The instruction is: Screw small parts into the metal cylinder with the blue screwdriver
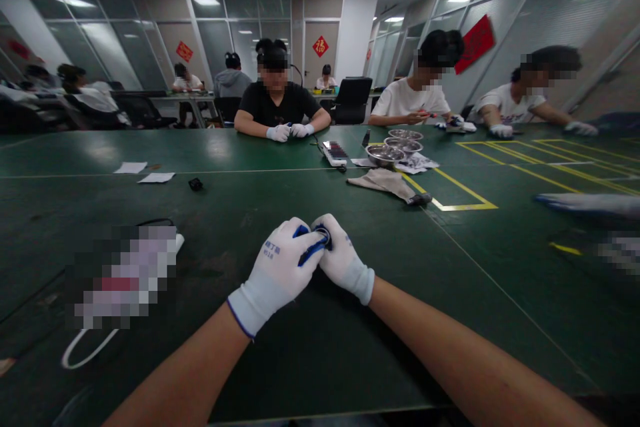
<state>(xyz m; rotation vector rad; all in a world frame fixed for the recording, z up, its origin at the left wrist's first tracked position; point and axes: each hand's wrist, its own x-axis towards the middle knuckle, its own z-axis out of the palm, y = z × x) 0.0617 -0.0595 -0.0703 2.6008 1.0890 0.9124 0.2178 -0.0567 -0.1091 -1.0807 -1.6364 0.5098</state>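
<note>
My left hand (283, 260), in a white glove with blue-coated fingers, is closed around a small ring-shaped piece (325, 235) with a shiny rim. From the other side my right hand (343, 257), gloved the same way, grips the same piece. The two hands meet at the fingertips, just above the green table (240, 320). Most of the ring-shaped piece is covered by the fingers, so its exact kind does not show.
A blurred-out object with a white cord loop (90, 360) lies at left. Ahead are a beige cloth (383, 181), metal bowls (385, 155), a power strip (335, 155) and a small black item (196, 184). Co-workers sit across; a blurred gloved hand (595, 203) reaches in at right.
</note>
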